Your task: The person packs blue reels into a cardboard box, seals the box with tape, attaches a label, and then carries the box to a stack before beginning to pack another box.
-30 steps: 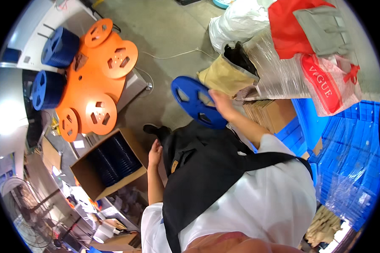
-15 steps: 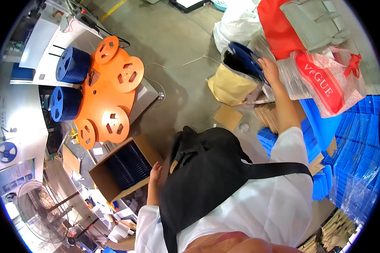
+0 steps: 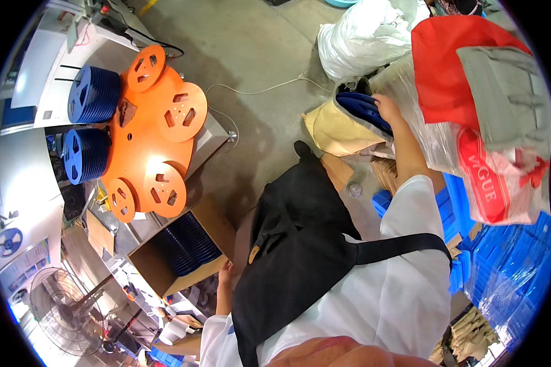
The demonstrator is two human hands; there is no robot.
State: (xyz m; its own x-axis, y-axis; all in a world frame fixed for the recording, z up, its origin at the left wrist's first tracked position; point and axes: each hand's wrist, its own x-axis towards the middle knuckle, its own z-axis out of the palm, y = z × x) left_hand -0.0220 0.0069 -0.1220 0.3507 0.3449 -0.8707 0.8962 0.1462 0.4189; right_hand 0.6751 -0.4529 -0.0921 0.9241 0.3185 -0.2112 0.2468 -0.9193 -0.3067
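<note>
From my remote seat, the largest thing I make out is the orange platform (image 3: 144, 150) with its rounded lobes. Past its lower edge sits an open carton (image 3: 219, 233) holding a row of dark reels (image 3: 193, 244). The yellow sack (image 3: 330, 128) stands on the floor, well apart from the platform's right edge. An upper stack (image 3: 93, 95) and a lower stack (image 3: 87, 156) of blue reels line the platform's left edge. A blue reel (image 3: 361, 107) lies tilted in the sack's mouth. At its right side is the wearer's right hand (image 3: 386, 109), fingers clamped on the reel's rim. The left hand (image 3: 226, 272) is by the carton's lower right corner; I cannot tell whether its fingers are apart or together. I judge this reel's placing nearly done: it is mostly in, the release not yet made. Whether the carton's reels count as work left, I cannot tell.
</note>
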